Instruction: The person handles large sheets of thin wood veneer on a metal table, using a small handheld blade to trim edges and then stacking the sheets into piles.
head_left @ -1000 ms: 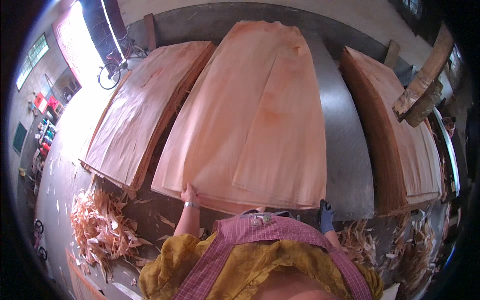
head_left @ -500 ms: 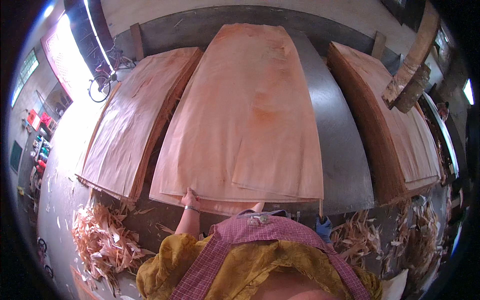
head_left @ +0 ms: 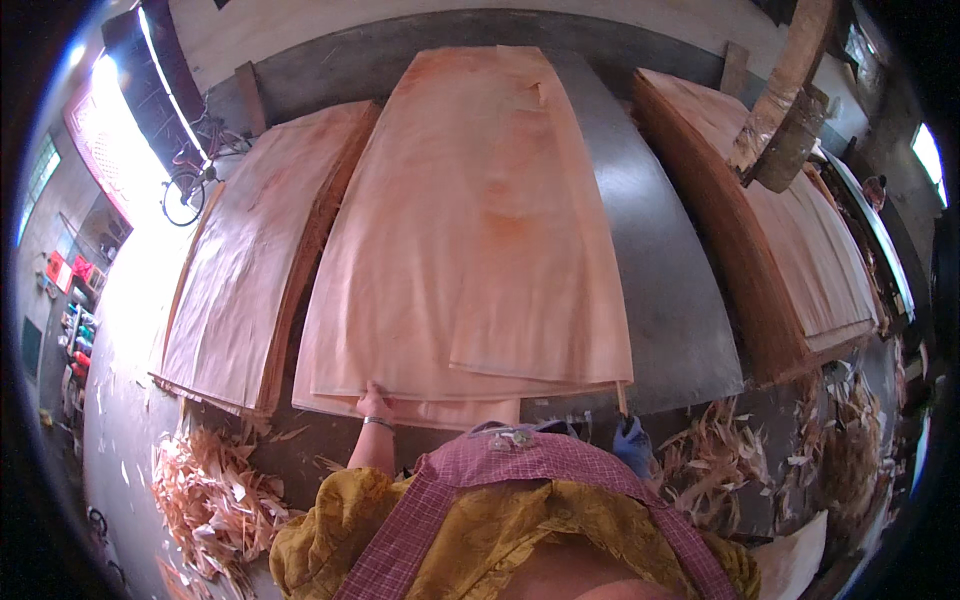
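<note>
Thin pinkish wood veneer sheets (head_left: pixel 460 250) lie overlapped on a long grey-topped table (head_left: pixel 668 270) in front of me. My left hand (head_left: pixel 375 404), bare with a bracelet at the wrist, grips the near edge of the veneer left of centre, fingers curled over it. Another veneer sheet (head_left: pixel 455 412) sticks out below that edge. My right hand (head_left: pixel 632 446), in a blue glove, is low at the sheets' near right corner. From it a narrow tan strip-like piece (head_left: pixel 622 398) points up to that corner; its kind is unclear. The glove's fingers are mostly hidden.
Tall veneer stacks stand on both sides, a left stack (head_left: pixel 265 250) and a right stack (head_left: pixel 760 220). Heaps of veneer scraps (head_left: pixel 215 490) lie on the floor left and right. A wooden post (head_left: pixel 790 100) slants in at upper right. A bicycle (head_left: pixel 185 195) stands far left.
The view has shifted, so the table and stacks sit a little further left. My left hand keeps its place on the veneer edge. More of the blue glove shows, beside the near right corner.
</note>
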Demonstrator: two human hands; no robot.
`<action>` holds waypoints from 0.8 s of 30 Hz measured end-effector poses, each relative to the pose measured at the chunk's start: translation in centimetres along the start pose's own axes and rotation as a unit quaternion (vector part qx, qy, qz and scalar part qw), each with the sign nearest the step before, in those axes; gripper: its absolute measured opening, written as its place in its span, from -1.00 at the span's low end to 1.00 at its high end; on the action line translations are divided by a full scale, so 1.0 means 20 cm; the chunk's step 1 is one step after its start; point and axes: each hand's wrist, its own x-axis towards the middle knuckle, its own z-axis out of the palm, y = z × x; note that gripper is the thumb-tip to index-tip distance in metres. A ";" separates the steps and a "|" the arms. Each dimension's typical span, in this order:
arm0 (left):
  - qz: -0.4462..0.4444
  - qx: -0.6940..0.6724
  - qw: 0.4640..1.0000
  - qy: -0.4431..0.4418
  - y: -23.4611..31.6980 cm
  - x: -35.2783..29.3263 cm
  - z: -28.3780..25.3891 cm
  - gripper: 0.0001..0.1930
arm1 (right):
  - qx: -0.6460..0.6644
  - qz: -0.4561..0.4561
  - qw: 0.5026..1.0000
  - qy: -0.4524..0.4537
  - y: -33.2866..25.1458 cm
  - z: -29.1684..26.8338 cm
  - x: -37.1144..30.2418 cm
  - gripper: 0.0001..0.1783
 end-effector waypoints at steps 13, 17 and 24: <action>0.004 0.032 0.999 0.013 0.05 0.02 -0.04 -0.70 | 0.306 -0.046 0.950 0.030 -0.08 0.33 0.46 -0.57; -0.044 0.034 0.998 0.032 0.06 -0.11 0.07 -0.68 | 0.385 0.058 0.921 -0.007 -0.10 -0.01 0.45 -0.59; -0.032 0.021 0.999 0.033 0.06 -0.06 0.06 -0.77 | 0.404 0.113 0.908 -0.025 0.07 -0.53 0.55 -0.59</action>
